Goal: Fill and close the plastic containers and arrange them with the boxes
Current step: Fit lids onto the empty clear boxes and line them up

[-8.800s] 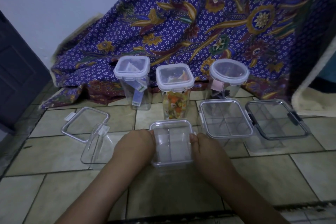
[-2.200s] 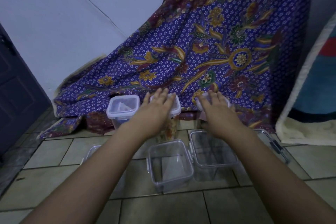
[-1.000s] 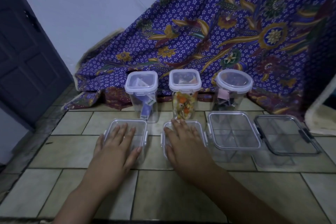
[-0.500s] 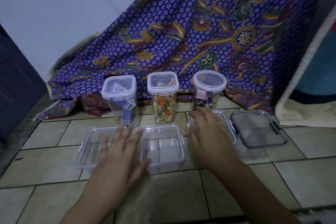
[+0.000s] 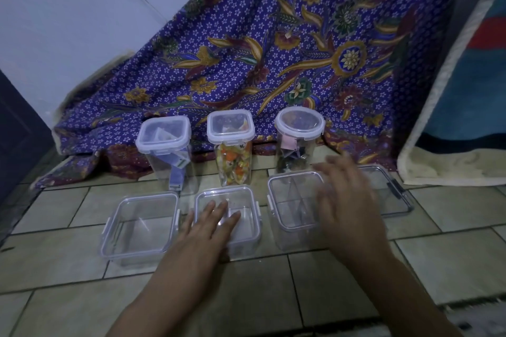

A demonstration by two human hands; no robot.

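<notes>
Left hand rests flat on the middle box

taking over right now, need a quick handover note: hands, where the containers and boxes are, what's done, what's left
Hands: the left hand is open, fingers flat on the second box of the front row. The right hand is open and blurred, over the third box and the dark-latched box; contact unclear.
Things: the square container, the middle container and the round-lidded container stand at the back by the cloth. The first box is front left.
Done: tall containers filled and lidded; four boxes in a row.
Left: probably just straightening the row; latches cannot be checked.
</notes>
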